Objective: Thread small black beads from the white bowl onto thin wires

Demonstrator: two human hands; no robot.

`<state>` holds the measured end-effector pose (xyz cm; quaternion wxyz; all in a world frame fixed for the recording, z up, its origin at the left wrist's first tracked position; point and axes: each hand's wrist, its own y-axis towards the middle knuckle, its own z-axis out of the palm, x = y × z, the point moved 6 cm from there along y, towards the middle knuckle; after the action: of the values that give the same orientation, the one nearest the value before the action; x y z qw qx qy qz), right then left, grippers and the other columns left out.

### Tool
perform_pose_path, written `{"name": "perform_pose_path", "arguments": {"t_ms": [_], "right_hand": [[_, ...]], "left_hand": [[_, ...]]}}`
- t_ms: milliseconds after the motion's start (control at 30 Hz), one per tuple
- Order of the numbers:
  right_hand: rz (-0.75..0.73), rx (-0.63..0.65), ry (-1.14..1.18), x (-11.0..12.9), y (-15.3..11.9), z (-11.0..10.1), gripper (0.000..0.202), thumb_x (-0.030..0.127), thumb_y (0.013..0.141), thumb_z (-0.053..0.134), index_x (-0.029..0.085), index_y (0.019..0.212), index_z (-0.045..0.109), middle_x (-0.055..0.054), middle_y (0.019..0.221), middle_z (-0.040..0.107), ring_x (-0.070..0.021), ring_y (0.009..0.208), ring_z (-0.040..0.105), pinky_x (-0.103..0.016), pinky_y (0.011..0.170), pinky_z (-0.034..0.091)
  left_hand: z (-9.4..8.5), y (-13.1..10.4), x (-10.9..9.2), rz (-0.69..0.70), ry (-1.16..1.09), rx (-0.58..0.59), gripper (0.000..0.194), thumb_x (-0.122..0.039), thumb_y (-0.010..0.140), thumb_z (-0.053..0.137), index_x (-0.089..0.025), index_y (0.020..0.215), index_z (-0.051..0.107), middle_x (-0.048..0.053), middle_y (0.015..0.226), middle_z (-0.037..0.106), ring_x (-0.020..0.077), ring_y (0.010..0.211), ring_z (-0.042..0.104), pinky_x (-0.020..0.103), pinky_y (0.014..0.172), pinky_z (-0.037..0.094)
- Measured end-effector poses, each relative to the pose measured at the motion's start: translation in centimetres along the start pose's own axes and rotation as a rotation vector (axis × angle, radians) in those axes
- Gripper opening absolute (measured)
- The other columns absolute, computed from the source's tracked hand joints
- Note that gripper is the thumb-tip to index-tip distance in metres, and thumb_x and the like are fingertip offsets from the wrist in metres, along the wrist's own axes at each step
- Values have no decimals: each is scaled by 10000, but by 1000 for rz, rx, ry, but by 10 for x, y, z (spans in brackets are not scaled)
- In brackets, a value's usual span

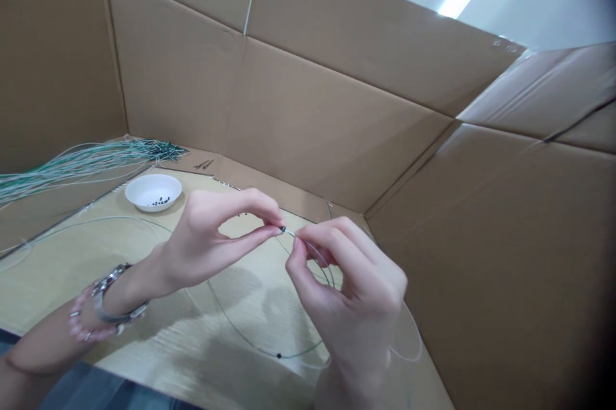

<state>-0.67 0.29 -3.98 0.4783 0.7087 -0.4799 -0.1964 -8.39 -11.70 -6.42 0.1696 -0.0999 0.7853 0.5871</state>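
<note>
My left hand (212, 237) pinches a tiny dark bead-like piece (283, 229) between thumb and forefinger. Just right of it, my right hand (353, 275) has thumb and forefinger closed on a thin pale wire (290, 233) whose end meets the dark piece. Whether the wire passes through that piece is too small to tell. Loops of white and green wire (327, 265) hang around my right fingers. A green wire (231, 320) curves across the table below my hands, with a small black piece (279, 356) on it.
A white bowl (154, 184) with several small black pieces stands on the pale table (158, 346) at the left. Behind it lie a bundle of green and white wires (96, 156) and thin metal tools (204, 165). Cardboard walls (337, 121) enclose the table.
</note>
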Motion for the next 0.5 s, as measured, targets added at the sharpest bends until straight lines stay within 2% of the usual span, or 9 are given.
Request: {"name": "perform_pose_path", "arguments": {"t_ms": [500], "right_hand": [[-1, -9, 6, 0, 0, 0, 205, 16, 780, 533, 188, 668, 537, 40, 617, 492, -69, 557, 496, -200, 489, 429]], "left_hand": [[1, 0, 0, 0, -10, 3, 154, -97, 779, 672, -211, 866, 618, -21, 780, 709, 122, 704, 681, 224, 611, 550]]}}
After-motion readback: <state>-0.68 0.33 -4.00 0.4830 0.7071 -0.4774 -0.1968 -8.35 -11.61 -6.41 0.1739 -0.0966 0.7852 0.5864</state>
